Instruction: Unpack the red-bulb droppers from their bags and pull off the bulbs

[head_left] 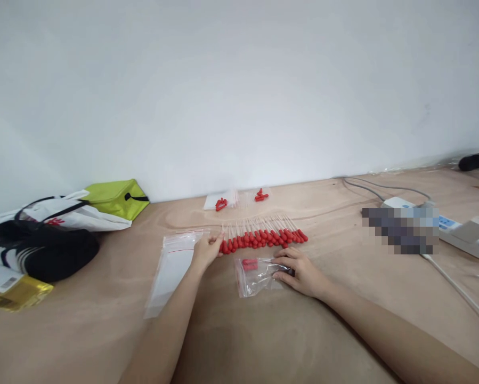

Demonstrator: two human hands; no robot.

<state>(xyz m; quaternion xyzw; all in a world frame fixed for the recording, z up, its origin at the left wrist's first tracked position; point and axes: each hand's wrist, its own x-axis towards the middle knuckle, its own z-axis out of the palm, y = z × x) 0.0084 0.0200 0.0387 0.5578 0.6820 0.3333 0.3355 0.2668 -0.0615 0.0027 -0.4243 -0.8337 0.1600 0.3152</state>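
Observation:
Red-headed thin sticks (259,238) lie side by side in a row on the wooden table, heads toward me. At the row's left end, my left hand (206,250) is closed, thumb and finger pinching at a red-headed stick; the fingers partly cover it. My right hand (301,271) has its fingers curled on the right end of a clear zip-lock bag (259,282), which lies in front of the row. Inside this bag are a few red pieces (249,264). A stack of flat clear zip-lock bags (171,272) lies left of my left hand.
Two clear bags with red pieces (221,204) (261,196) lie near the wall. At left are a lime-green bag (115,197), a white bag (107,220), a black striped item (59,253) and a gold packet (21,293). Power strips (449,223) and cables (459,290) are at right.

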